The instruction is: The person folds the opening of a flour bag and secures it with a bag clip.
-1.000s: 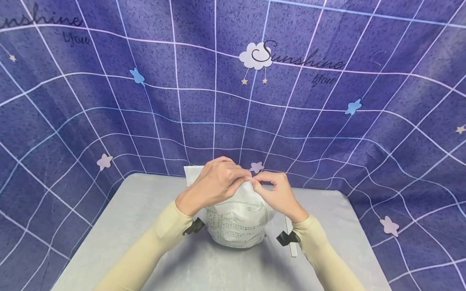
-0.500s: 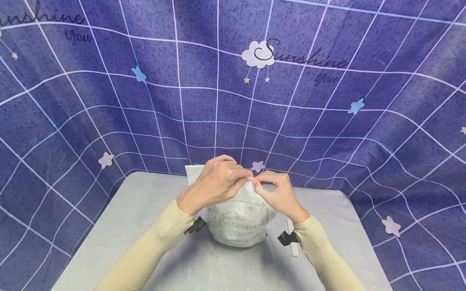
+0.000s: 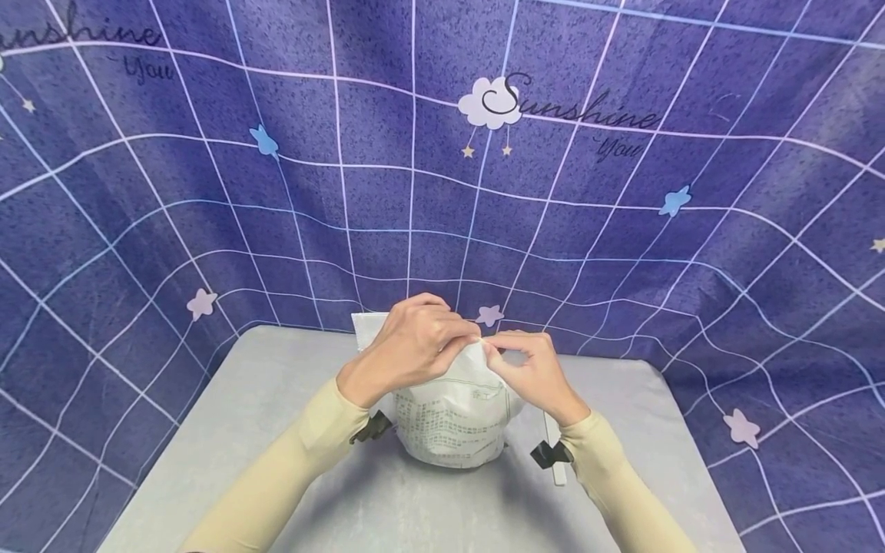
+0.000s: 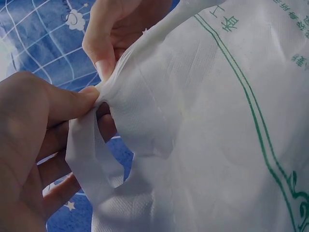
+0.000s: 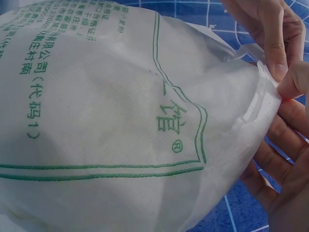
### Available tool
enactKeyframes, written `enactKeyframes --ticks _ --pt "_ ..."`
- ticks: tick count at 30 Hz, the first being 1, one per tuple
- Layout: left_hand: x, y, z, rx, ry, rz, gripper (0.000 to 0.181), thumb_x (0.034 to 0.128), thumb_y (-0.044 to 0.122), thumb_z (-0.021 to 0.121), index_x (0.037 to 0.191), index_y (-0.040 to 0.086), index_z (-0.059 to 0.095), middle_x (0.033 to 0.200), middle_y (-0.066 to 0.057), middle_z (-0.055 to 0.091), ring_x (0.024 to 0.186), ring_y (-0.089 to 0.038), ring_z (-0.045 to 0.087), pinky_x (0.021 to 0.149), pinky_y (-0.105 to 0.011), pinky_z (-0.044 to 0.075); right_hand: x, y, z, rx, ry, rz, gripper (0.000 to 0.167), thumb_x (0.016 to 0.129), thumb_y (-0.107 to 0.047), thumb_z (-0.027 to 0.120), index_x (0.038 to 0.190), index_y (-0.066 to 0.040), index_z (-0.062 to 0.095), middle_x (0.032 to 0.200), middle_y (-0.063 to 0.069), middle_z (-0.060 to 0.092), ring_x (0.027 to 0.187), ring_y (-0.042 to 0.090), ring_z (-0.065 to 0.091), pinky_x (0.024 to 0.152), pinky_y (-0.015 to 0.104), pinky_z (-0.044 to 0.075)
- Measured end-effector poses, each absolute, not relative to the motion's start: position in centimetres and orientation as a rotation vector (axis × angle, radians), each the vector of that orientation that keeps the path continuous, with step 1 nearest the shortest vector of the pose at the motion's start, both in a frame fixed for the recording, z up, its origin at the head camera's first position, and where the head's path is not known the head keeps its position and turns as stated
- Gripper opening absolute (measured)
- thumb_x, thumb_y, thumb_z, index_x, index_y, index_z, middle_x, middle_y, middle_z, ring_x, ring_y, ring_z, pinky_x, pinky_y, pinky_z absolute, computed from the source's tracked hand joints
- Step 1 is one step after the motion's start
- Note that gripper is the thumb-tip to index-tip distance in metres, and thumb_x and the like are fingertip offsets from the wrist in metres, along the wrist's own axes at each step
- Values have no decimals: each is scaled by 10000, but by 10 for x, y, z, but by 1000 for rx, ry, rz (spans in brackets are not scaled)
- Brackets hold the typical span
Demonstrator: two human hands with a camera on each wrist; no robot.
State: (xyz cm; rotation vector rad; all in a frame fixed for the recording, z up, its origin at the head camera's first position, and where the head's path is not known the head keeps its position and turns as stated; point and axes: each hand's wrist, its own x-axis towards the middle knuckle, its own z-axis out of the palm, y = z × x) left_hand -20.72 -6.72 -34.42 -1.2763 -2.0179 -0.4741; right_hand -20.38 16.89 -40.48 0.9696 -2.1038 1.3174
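Observation:
A white bag [image 3: 452, 426] with green printed characters stands upright and bulging on the table, with its contents hidden. At its top rim my left hand [image 3: 415, 342] pinches the fabric between thumb and fingers. My right hand [image 3: 535, 372] pinches the same rim close beside it, fingertips nearly meeting. A cut-out handle strip [image 4: 81, 150] hangs below the left thumb in the left wrist view. Seen from the right wrist, the rim [image 5: 268, 96] is gathered in a fold under the right thumb. Behind the left hand a white corner [image 3: 366, 329] sticks out.
On the grey table [image 3: 263, 399] a thin white strip [image 3: 559, 470] lies by the right wrist. Black straps [image 3: 551, 455] sit at both wrists. A blue gridded curtain [image 3: 387, 192] surrounds the table's back and sides.
Both hands keep pinching the bag's rim. The right hand has edged slightly to the right, while the bag stays in place.

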Motion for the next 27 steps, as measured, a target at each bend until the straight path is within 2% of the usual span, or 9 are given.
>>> enactKeyframes --ticks 12,18,27 --pt "-207 -67 -345 -1292 -1996 -486 93 989 158 758 997 157 850 954 73 819 849 -75 761 974 -321 568 -201 172 -408 975 -2115 1292 205 919 61 716 1047 -30 848 997 68 825 913 245 788 866 220 599" --pt "-208 -68 -346 -1287 -1998 -487 97 987 157 758 1010 157 852 966 68 821 866 -76 766 980 -330 571 -198 171 -408 920 -2139 1260 193 917 30 735 1053 -46 850 1004 50 827 924 246 780 879 267 602" --pt "-209 -70 -350 -1293 -1961 -494 84 970 142 768 986 169 845 894 87 804 787 -54 741 961 -329 577 -196 176 -417 883 -2154 1210 180 905 10 760 1040 -63 855 988 30 828 895 217 764 834 322 611"
